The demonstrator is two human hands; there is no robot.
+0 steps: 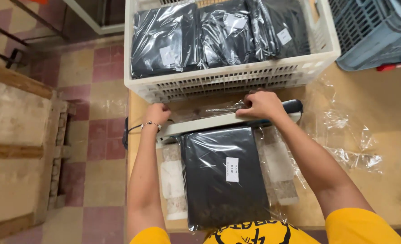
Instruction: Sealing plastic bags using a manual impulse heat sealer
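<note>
1. Head view: your right hand [261,105] lies palm down on the long pale bar of the heat sealer [218,122], fingers curled over its far edge, near the bar's black handle end [293,106].
2. Your left hand [157,113], with a bead bracelet at the wrist, is closed around the bar's left end; the two hands sit well apart along the bar.
3. A bagged black garment [223,174] in clear plastic, with a small white label on top, lies flat on the bench [390,135] between your forearms, its far end tucked under the bar.
4. Just beyond the sealer stands a white slotted crate [227,81] holding more bagged black garments [209,36], stood side by side.
5. Loose clear plastic film [349,135] lies crumpled on the bench to the right.
6. A blue-grey crate [372,31] sits at the far right.
</note>
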